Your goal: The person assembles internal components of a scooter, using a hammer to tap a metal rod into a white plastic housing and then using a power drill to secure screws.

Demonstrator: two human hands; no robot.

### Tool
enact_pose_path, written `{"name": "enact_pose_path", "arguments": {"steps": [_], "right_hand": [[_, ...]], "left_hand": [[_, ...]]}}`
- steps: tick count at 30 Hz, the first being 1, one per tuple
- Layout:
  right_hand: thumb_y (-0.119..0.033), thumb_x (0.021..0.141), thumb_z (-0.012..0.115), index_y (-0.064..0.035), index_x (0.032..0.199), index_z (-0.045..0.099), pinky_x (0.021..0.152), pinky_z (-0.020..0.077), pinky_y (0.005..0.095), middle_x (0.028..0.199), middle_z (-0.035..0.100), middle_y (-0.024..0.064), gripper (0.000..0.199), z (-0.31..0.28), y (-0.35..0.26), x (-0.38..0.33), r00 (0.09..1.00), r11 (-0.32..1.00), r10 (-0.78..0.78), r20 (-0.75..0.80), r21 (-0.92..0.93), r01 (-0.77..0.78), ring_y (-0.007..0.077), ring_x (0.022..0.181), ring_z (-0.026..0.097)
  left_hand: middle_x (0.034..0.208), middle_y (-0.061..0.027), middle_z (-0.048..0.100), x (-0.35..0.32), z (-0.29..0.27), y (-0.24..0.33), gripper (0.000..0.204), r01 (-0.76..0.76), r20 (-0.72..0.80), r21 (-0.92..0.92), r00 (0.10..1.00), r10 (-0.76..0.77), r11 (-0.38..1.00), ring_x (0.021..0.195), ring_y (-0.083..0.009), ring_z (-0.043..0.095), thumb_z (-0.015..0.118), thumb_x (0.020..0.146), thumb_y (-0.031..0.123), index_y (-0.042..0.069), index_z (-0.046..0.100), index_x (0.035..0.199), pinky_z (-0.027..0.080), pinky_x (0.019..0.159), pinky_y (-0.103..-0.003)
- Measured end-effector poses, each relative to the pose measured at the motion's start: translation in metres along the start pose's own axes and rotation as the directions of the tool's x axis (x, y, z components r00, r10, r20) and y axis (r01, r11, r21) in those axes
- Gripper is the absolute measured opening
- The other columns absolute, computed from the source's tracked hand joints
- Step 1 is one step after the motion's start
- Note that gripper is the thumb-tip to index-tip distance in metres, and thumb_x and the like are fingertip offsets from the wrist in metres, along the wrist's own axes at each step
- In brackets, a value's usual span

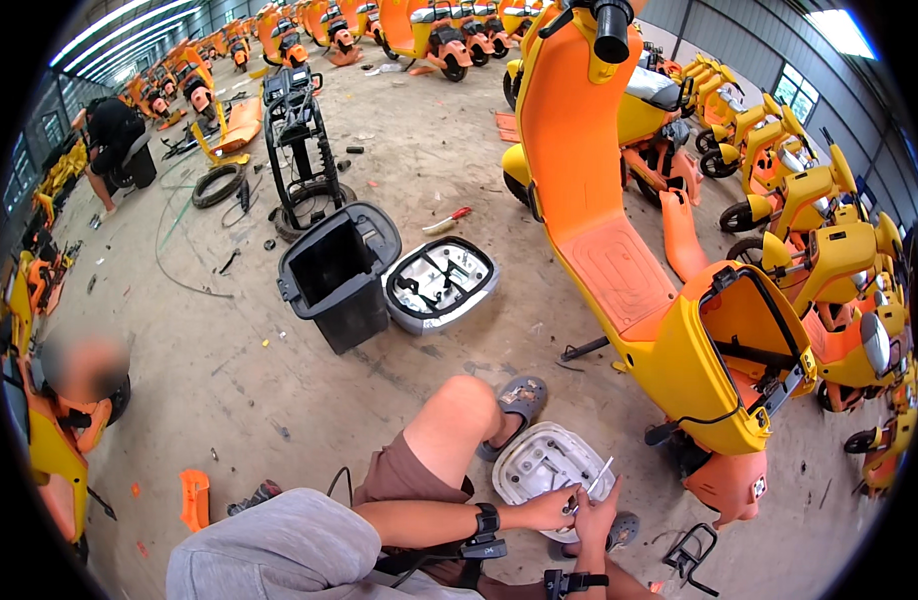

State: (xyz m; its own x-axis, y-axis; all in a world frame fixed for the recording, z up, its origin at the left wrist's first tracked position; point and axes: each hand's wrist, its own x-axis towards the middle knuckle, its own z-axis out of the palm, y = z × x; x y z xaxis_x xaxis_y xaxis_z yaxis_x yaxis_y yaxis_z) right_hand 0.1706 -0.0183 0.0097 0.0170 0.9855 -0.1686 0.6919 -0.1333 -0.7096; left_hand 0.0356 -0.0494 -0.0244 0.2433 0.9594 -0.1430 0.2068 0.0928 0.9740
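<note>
Low in front of me, between my feet, lies a pale grey-white plastic shell (pixel 531 462) with ribs and slots showing. My left hand (pixel 547 509) is closed at its near edge, fingers pinched around a small dark metallic piece whose kind I cannot make out. Pressed close beside it, my right hand (pixel 595 518) is closed too, its fingers pointing forward. A thin white strip (pixel 603 472) stands up out from between the fingers of my right hand, slanting over the shell. What lies between the two hands is mostly hidden.
An orange-and-yellow scooter body (pixel 619 270) stands on the right. Ahead are a black bin-like box (pixel 351 325), a silver seat-like shell (pixel 454 315), a red-handled tool (pixel 446 221) and a black frame (pixel 282 150). Another person (pixel 119 135) sits far left. A black bracket (pixel 691 556) lies at right.
</note>
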Motion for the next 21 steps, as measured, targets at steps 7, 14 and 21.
{"name": "enact_pose_path", "arguments": {"steps": [7, 14, 21], "right_hand": [[-0.003, 0.089, 0.058, -0.0027, 0.146, 0.031, 0.059, 0.0527, 0.0346, 0.089, 0.068, 0.0187, 0.063, -0.001, 0.014, 0.007, 0.967, 0.899, 0.109, 0.231, 0.392, -0.195, 0.0235, 0.075, 0.068], [-0.01, 0.081, 0.061, -0.0037, 0.113, 0.066, 0.113, 0.0133, 0.0582, 0.12, 0.061, 0.0177, 0.034, -0.009, 0.007, 0.003, 0.797, 0.623, -0.601, 0.066, -0.586, 0.518, 0.0316, 0.122, 0.05], [-0.018, 0.087, 0.061, -0.0003, 0.106, 0.067, 0.077, 0.0517, 0.0446, 0.076, 0.071, 0.0125, 0.027, -0.014, 0.005, 0.003, 0.998, 0.952, -0.006, 0.068, -0.306, 0.026, 0.034, 0.078, 0.069]], "left_hand": [[0.12, -0.0231, 0.059, 0.007, -0.001, -0.01, 0.062, -0.136, -0.015, 0.061, 0.991, 0.137, 0.989, 0.109, -0.0378, 0.058, 0.058, 0.078, 0.0, 0.0, 0.043, 0.138, 0.047, 0.093, -0.04], [0.11, -0.0174, 0.061, 0.013, -0.019, 0.01, 0.054, -0.193, 0.063, 0.388, 0.981, 0.184, 0.901, 0.108, -0.032, 0.056, 0.053, 0.079, -0.004, 0.004, 0.052, 0.132, 0.045, 0.088, -0.042], [0.119, -0.0198, 0.054, 0.013, -0.025, 0.011, 0.057, -0.105, -0.35, 0.508, 0.882, 0.316, 0.855, 0.111, -0.0353, 0.053, 0.062, 0.078, 0.005, 0.007, 0.049, 0.133, 0.043, 0.091, -0.047]]}}
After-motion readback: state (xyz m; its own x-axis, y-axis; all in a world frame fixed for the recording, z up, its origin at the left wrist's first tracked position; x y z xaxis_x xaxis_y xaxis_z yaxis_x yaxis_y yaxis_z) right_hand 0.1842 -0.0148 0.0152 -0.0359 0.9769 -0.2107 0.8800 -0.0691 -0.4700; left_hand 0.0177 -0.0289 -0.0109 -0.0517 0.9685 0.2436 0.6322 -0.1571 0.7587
